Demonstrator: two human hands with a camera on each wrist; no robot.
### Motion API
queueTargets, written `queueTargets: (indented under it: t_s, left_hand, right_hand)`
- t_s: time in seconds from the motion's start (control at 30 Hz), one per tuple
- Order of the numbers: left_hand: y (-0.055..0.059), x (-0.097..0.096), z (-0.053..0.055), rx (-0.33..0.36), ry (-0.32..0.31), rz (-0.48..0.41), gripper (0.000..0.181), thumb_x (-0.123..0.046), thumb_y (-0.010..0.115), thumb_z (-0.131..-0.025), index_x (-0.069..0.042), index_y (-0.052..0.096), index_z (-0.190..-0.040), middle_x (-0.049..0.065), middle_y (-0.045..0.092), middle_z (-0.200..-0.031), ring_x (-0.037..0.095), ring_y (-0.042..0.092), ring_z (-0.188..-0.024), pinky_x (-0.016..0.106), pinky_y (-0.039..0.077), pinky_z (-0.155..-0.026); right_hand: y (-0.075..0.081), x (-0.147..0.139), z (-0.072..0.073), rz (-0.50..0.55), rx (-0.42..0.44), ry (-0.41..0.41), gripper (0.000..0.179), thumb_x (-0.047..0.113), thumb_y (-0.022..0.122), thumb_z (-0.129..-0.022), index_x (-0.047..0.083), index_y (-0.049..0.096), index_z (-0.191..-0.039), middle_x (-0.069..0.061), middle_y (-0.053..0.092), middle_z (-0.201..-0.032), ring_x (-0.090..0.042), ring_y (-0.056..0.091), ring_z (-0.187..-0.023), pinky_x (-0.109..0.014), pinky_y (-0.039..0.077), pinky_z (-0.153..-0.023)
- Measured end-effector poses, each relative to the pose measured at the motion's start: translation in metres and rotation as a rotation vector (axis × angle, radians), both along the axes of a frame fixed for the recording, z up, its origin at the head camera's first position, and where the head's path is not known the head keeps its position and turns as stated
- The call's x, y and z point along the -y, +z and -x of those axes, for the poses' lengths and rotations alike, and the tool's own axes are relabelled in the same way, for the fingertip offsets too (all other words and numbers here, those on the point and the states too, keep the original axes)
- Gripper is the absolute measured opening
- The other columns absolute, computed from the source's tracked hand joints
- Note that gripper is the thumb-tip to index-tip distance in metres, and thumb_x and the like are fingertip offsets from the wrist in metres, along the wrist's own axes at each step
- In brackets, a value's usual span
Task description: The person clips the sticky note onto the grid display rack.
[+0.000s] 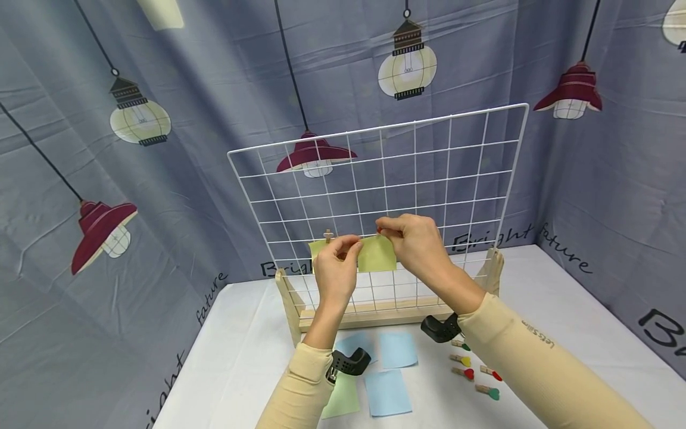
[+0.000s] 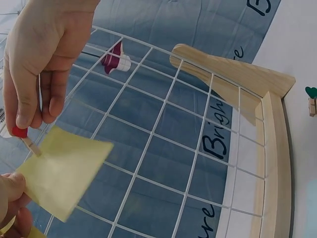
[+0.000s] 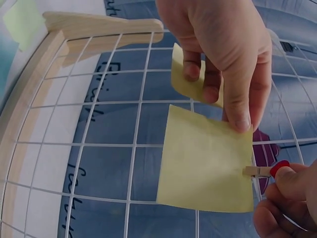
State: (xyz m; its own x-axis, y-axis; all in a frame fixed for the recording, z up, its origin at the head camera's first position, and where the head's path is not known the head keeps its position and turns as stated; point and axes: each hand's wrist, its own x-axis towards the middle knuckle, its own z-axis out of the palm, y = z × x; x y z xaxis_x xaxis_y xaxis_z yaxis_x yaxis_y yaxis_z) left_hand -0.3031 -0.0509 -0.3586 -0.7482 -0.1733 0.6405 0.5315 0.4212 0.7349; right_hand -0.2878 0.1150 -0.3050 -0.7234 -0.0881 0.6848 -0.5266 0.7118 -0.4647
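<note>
My left hand (image 1: 336, 265) pinches the upper left corner of a yellow sticky note (image 1: 377, 255) against the white wire grid (image 1: 399, 286). At the note's top edge, my right hand (image 1: 420, 241) pinches the red heart end of a small wooden clothespin (image 3: 257, 171). The right wrist view has the clothespin's tip on the note's edge; whether it also clasps a wire cannot be told. Behind my left hand, a second yellow note (image 3: 181, 82) is on the grid, partly hidden, below another clothespin (image 1: 329, 235).
Wooden feet and a crossbar (image 1: 375, 319) support the grid on a white table (image 1: 230, 357). In front lie blue notes (image 1: 388, 393) and a light green note (image 1: 343, 398). Several heart clothespins (image 1: 488, 391) lie near my right forearm. A lamp-printed curtain (image 1: 203, 89) surrounds the table.
</note>
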Motion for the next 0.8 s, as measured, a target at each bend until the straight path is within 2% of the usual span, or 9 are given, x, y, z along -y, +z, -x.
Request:
queueTargets:
  t_s: [0.37,0.8]
  left_hand:
    - [-0.001,0.001,-0.003,0.015,0.011,-0.008,0.006,-0.013,0.079,-0.090,-0.012,0.080,-0.096,0.001,0.080,-0.088,0.011,0.067,-0.070,0.022,0.049,-0.064]
    - [-0.006,0.005,-0.010,0.020,0.011,-0.027,0.007,-0.014,0.081,-0.089,-0.014,0.079,-0.096,-0.002,0.080,-0.090,0.012,0.066,-0.068,0.024,0.051,-0.064]
  right_hand:
    - [-0.001,-0.001,-0.003,0.024,-0.018,0.017,0.021,0.005,0.076,-0.092,0.013,0.082,-0.110,-0.010,0.080,-0.100,-0.028,0.076,-0.090,-0.041,0.060,-0.071]
    - [-0.006,-0.008,-0.010,0.042,-0.021,0.010,0.025,0.003,0.076,-0.091,0.010,0.080,-0.114,-0.012,0.079,-0.096,-0.021,0.064,-0.068,-0.031,0.049,-0.059]
